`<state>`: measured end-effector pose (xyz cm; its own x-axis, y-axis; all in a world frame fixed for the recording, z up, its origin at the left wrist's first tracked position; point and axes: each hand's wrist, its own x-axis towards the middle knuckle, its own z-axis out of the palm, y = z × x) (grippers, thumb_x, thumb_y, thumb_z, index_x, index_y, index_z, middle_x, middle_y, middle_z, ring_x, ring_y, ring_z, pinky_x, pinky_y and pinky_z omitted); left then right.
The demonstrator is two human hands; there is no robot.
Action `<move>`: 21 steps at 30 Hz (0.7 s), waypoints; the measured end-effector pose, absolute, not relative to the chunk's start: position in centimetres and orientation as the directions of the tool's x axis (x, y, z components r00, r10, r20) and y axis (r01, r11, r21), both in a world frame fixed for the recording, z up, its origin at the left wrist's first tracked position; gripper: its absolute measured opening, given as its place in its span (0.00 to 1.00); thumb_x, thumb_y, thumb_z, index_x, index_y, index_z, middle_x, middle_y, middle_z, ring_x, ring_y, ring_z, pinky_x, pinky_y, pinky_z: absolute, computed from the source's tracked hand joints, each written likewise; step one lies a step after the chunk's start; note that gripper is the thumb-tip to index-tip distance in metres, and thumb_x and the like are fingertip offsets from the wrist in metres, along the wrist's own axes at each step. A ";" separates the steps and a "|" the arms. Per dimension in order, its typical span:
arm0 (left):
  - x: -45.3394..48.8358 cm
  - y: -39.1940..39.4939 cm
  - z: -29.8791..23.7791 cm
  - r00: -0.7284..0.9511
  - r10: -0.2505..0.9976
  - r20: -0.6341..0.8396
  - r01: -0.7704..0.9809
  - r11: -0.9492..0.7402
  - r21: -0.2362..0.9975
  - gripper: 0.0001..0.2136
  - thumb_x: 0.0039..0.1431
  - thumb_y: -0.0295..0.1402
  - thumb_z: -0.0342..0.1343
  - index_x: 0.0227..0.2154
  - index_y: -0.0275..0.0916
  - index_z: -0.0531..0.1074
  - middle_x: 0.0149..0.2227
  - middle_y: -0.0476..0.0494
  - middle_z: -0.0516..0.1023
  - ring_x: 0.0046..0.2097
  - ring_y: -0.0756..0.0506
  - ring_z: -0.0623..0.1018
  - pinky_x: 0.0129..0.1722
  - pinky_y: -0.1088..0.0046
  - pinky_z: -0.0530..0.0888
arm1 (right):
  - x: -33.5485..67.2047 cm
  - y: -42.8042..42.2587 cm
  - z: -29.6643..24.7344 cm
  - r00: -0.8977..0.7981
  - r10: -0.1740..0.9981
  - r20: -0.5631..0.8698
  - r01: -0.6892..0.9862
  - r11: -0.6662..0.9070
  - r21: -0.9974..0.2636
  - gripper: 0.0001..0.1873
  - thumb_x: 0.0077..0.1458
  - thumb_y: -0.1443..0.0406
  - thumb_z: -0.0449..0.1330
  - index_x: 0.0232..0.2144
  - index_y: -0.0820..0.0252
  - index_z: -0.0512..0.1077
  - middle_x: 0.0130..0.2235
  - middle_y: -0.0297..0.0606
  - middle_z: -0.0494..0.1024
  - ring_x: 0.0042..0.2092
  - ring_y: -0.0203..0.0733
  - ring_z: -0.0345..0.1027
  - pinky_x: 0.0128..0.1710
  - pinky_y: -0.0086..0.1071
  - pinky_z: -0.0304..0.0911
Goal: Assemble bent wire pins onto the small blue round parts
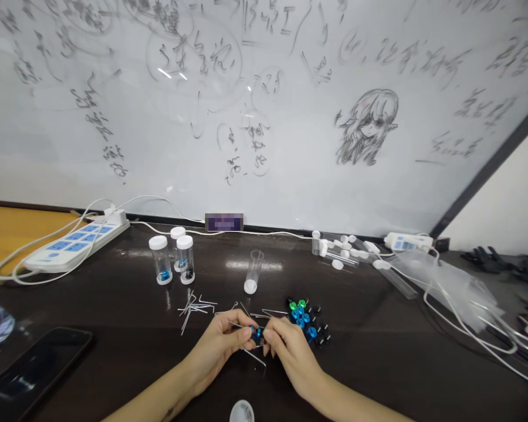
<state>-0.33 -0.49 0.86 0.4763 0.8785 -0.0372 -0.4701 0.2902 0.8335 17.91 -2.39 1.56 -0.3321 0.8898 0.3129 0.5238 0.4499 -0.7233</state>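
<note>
A small blue and black metal part point(257, 333) sits between the fingertips of my two hands, above the dark table. My left hand point(223, 346) pinches it from the left, and a thin metal rod shows by those fingers. From the other side my right hand point(293, 347) closes thumb and fingers on it; its exact shape is partly hidden. Bent hex keys point(197, 307) lie in a loose pile left of my hands, and another thin key point(255, 358) lies beneath them. To the right are several blue knob-like parts point(300, 317), green ones point(297, 305) and black screws point(322, 337).
An upright clear tube point(255, 266) stands behind my hands. Capped tubes point(161, 261) with small parts stand left of it. Loose tubes and white caps point(345, 254) lie back right. A power strip point(79, 240), phone point(37, 369), cables and plastic bag point(453, 287) flank the workspace.
</note>
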 end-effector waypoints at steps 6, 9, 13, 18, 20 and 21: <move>-0.4 -0.3 0.9 0.436 0.900 -0.025 -0.515 0.272 0.813 0.03 0.50 0.29 0.62 0.28 0.35 0.75 0.31 0.46 0.75 0.31 0.52 0.73 0.36 0.77 0.68 | 17.6 -2.4 1.9 -0.290 0.892 0.346 0.485 0.449 -0.751 0.06 0.61 0.61 0.54 0.37 0.57 0.66 0.32 0.33 0.71 0.35 0.39 0.64 0.36 0.29 0.59; -0.4 -0.3 0.8 0.439 0.898 -0.019 -0.517 0.269 0.813 0.03 0.51 0.29 0.62 0.28 0.35 0.75 0.31 0.46 0.76 0.31 0.52 0.73 0.37 0.76 0.68 | 17.5 -2.4 1.9 -0.291 0.893 0.343 0.518 0.448 -0.729 0.06 0.61 0.62 0.55 0.33 0.58 0.66 0.30 0.32 0.70 0.33 0.39 0.64 0.35 0.29 0.59; -0.4 -0.5 0.8 0.461 0.887 -0.026 -0.490 0.279 0.826 0.04 0.51 0.29 0.62 0.30 0.34 0.75 0.30 0.45 0.76 0.31 0.52 0.73 0.36 0.76 0.68 | 17.6 -2.5 2.0 -0.326 0.889 0.323 0.564 0.457 -0.688 0.16 0.65 0.61 0.49 0.25 0.59 0.66 0.27 0.31 0.71 0.32 0.38 0.64 0.35 0.29 0.56; -0.4 -0.4 0.9 0.460 0.887 -0.036 -0.480 0.283 0.831 0.05 0.49 0.29 0.63 0.29 0.34 0.76 0.30 0.45 0.76 0.30 0.52 0.73 0.36 0.76 0.68 | 17.6 -2.5 2.3 -0.346 0.874 0.341 0.555 0.484 -0.677 0.18 0.65 0.63 0.48 0.25 0.59 0.68 0.27 0.32 0.71 0.32 0.38 0.64 0.36 0.30 0.56; -0.4 -0.3 0.9 0.449 0.893 -0.028 -0.495 0.274 0.825 0.05 0.49 0.30 0.63 0.29 0.35 0.76 0.29 0.46 0.75 0.30 0.52 0.72 0.36 0.77 0.68 | 17.5 -2.4 2.2 -0.330 0.869 0.369 0.538 0.494 -0.683 0.10 0.63 0.63 0.53 0.30 0.58 0.69 0.31 0.33 0.71 0.34 0.39 0.64 0.36 0.31 0.57; -0.4 -0.3 0.9 0.447 0.894 -0.022 -0.500 0.271 0.822 0.05 0.49 0.30 0.63 0.29 0.35 0.76 0.29 0.46 0.75 0.30 0.52 0.72 0.36 0.77 0.68 | 17.5 -2.4 2.1 -0.321 0.865 0.386 0.526 0.501 -0.687 0.06 0.61 0.64 0.55 0.32 0.57 0.69 0.33 0.33 0.71 0.34 0.39 0.64 0.37 0.31 0.58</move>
